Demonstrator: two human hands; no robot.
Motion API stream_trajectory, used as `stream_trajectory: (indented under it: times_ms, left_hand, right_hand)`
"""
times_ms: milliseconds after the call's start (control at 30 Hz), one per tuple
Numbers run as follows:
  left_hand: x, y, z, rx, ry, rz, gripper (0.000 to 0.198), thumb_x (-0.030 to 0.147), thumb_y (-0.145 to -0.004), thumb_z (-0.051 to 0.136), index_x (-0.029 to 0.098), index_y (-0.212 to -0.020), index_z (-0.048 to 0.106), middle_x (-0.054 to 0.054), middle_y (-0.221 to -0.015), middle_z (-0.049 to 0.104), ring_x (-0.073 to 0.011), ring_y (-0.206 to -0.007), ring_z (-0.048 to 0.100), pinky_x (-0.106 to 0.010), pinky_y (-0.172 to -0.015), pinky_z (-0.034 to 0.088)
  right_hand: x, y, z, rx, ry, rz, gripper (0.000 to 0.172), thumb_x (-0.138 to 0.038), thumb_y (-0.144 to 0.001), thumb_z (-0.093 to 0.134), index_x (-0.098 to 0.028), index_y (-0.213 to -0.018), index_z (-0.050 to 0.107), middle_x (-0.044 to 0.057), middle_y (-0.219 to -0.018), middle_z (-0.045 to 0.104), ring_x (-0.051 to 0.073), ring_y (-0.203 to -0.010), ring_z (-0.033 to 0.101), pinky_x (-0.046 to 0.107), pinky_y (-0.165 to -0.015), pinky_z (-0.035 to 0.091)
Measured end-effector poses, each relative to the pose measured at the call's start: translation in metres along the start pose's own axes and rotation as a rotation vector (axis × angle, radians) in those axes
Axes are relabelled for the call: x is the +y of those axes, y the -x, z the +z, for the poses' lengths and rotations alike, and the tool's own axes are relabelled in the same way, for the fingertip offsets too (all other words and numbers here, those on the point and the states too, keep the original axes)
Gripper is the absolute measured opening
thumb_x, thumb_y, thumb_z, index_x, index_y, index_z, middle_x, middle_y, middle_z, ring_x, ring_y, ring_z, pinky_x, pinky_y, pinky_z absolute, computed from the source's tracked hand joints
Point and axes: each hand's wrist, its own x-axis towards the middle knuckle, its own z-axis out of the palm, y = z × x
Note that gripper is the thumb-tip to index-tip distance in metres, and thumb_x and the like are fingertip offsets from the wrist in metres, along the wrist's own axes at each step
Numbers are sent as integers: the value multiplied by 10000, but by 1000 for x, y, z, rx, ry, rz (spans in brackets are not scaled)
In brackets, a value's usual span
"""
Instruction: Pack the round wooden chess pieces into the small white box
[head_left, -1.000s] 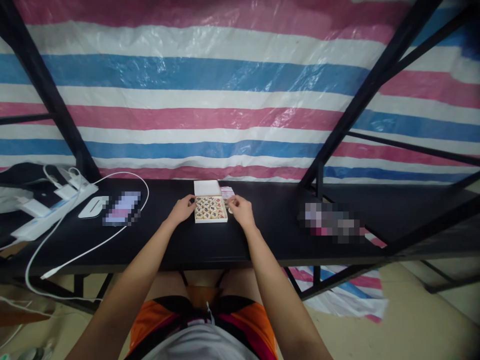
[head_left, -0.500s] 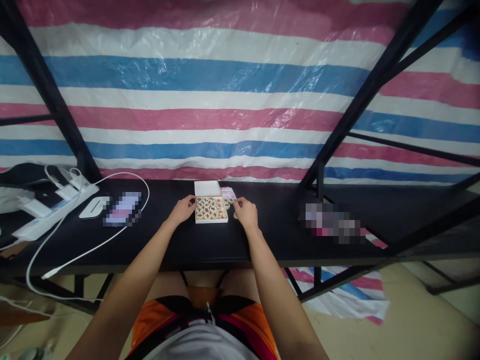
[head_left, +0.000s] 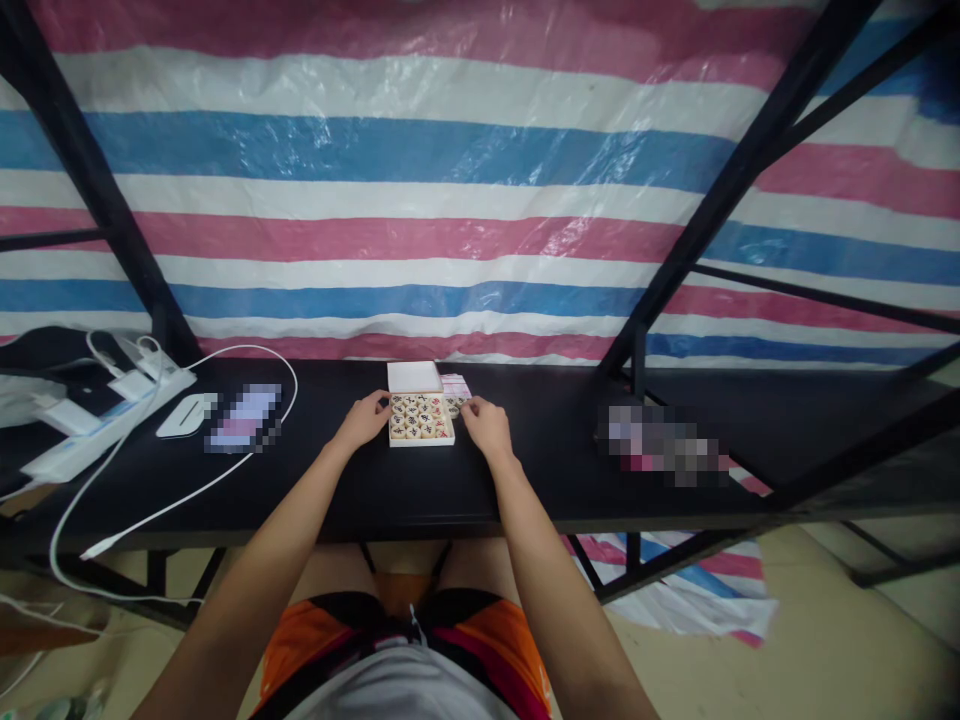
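Note:
An open white box [head_left: 421,442] stands on the black desk, its lid [head_left: 415,377] folded back. Rows of round Chinese chess pieces [head_left: 418,418] fill it, most with black characters, a few at the right with red ones. My left hand [head_left: 365,417] is closed on the box's left edge, fingertips at its rim. My right hand [head_left: 487,425], just right of the box, has thumb and fingers pinched on a loose Chinese chess piece, mostly hidden by the fingertips. Another loose piece [head_left: 453,404] lies between box and hand, in front of a pinkish printed paper [head_left: 455,385].
To the left on the desk [head_left: 300,500] lie a blurred phone [head_left: 246,415], a white flat device [head_left: 182,415], a power strip [head_left: 112,420] and a looping white cable [head_left: 176,495]. A blurred object [head_left: 664,445] sits right. Black metal bars [head_left: 705,210] frame a striped plastic sheet [head_left: 412,230].
My right hand has shifted slightly left, closer to the box. The loose piece that lay under its fingers no longer shows there. My left hand stays at the box.

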Motion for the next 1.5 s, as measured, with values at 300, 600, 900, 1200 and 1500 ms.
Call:
stream_trajectory:
  times_ms: [300, 600, 900, 1200, 1500]
  left_hand:
    - [1, 0, 0, 5, 7, 11, 324, 313, -827, 497, 201, -1110, 610, -20, -729, 665, -175, -702, 609, -260, -689, 418]
    - [-2, -1, 1, 7, 23, 21, 324, 322, -829, 495, 194, -1105, 606, -20, -731, 666, -171, -709, 611, -261, -704, 415]
    - [2, 1, -1, 2, -1, 4, 324, 313, -831, 500, 195, -1112, 609, -21, -736, 670, -170, -717, 615, -256, -705, 419]
    - [-1, 0, 0, 4, 7, 10, 324, 314, -830, 500, 199, -1114, 603, -16, -732, 667, -173, -713, 611, -260, -698, 417]
    - [0, 0, 0, 5, -4, 14, 325, 323, -836, 496, 198, -1114, 608, -18, -739, 666, -171, -717, 613, -259, -697, 417]
  right_hand:
    - [3, -2, -2, 33, -193, 16, 265, -310, -837, 422, -221, -822, 671, 19, -738, 686, 164, -692, 608, 230, -665, 409]
    - [4, -2, -4, 56, -55, 110, 270, -320, -845, 432, -229, -880, 684, 54, -842, 703, 203, -808, 630, 261, -695, 417]
    - [6, 2, -8, -23, 113, 234, 288, -336, -843, 455, -196, -964, 675, 108, -928, 685, 237, -893, 638, 290, -739, 442]
    - [5, 1, -4, -66, 63, 171, 230, -309, -837, 474, -230, -924, 673, 81, -932, 691, 232, -916, 631, 290, -742, 442]
    - [5, 0, -4, -45, 29, 137, 214, -281, -844, 470, -237, -909, 669, 65, -908, 699, 218, -917, 632, 280, -751, 443]
